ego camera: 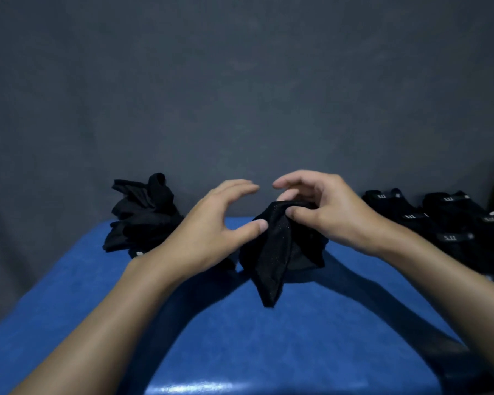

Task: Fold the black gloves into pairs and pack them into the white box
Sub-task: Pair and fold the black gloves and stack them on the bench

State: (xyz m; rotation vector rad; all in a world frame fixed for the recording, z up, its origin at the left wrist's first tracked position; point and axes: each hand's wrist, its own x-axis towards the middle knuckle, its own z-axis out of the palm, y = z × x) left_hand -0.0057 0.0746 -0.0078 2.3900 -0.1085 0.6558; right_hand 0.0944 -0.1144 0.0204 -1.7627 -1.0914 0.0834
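You are working at a plain sorting and packing station. The work surface is a blue table (268,337) with a glossy sheen at its near edge, and its far edge runs up to a bare dark grey wall (240,81). Stock is laid out in batches: a loose heap of black gloves (143,218) sits at the far left corner, and rows of folded black gloves (445,220) with small pale labels lie to the right. Lighting is dim. Whether the station stands in a home, shop or workshop cannot be told.

Blue table (297,337), grey backdrop (240,81)
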